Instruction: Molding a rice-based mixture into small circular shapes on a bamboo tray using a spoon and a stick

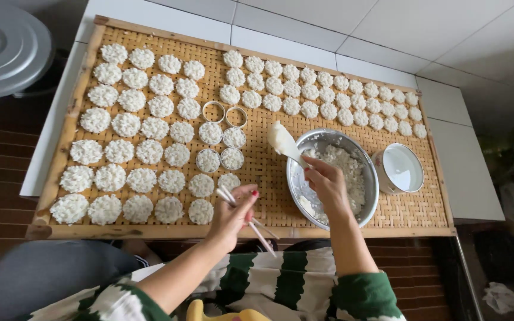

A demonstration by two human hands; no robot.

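My right hand (pixel 328 185) hovers over a steel bowl (pixel 319 139) of white sticky rice and grips the handle of a white paddle (pixel 283 141) that points up and left, out of the bowl. My left hand (pixel 235 213) holds a pair of pale chopsticks (pixel 250 221) near the front edge of a woven bamboo tray (pixel 269 178). Several round white rice cakes (pixel 138 151) lie in rows on the tray. Several metal ring moulds (pixel 213 111) stand near the middle, some filled with rice.
A white cup of water (pixel 401 168) stands on the tray right of the bowl. The tray rests on a white tiled ledge (pixel 465 166). A grey metal lid (pixel 4 47) sits at the upper left. Brown brick floor lies below.
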